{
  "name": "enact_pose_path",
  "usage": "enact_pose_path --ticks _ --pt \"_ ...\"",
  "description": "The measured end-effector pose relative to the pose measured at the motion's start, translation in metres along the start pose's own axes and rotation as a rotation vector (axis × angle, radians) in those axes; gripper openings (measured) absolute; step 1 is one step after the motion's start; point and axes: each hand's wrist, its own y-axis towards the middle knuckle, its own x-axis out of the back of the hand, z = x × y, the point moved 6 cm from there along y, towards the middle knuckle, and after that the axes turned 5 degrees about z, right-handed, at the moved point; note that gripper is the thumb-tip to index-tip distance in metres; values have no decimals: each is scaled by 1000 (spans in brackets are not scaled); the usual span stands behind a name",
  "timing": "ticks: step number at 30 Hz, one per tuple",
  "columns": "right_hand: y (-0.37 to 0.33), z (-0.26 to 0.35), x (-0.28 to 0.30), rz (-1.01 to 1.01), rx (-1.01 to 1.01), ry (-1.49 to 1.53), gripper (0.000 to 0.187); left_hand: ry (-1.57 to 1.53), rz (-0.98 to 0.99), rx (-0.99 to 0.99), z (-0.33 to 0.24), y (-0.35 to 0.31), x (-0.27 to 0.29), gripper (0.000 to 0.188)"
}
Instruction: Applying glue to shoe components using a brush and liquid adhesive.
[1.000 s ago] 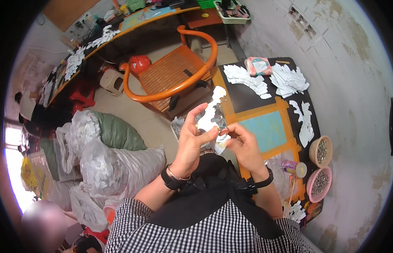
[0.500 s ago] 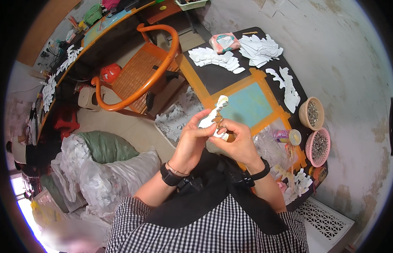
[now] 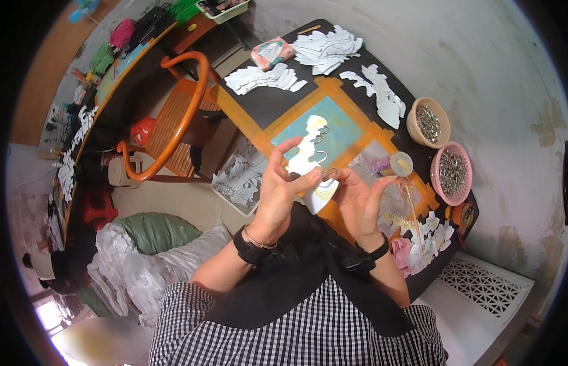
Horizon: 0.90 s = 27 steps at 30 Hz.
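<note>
My left hand [image 3: 283, 195] pinches a white scalloped cut-out [image 3: 307, 149] with yellowish patches, thumb in front and fingers behind. Several curved metal rings [image 3: 322, 156] stick out along its right edge. Beside its lower end is my right hand [image 3: 361, 204], thumb spread away from the fingers; its fingertips touch the edge near the lowest ring, partly hidden behind the piece. Beneath the hands lies a blue-green mat [image 3: 342, 119] framed with orange tape. To the right, a peach basket [image 3: 412, 125] and a pink basket [image 3: 434, 177] hold many small metal parts.
Stacks of white cut-outs [image 3: 327, 49] and a tissue pack [image 3: 272, 53] lie on the black table. A lidded jar [image 3: 400, 165] stands near the baskets. More white pieces [image 3: 433, 238] sit at the right. An orange chair [image 3: 201, 79] and stuffed sacks [image 3: 156, 238] are at the left.
The cut-out has turned to show more of its face and rings. My right hand has moved slightly right and down, its thumb opening from a pinch. The whole view has shifted.
</note>
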Motion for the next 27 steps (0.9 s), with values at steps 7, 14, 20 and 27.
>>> enact_pose_path --ticks 7,14,20,27 --pt "-35 42 18 -63 14 -354 25 372 227 -17 28 -3 -40 82" --pt "-66 43 40 -166 62 -254 18 197 348 -44 44 -16 -56 108" --pt "-79 43 41 -186 143 -397 22 422 354 -147 58 -30 -71 104" --pt "-88 48 53 -163 55 -219 25 441 334 -70 75 -23 -77 96"
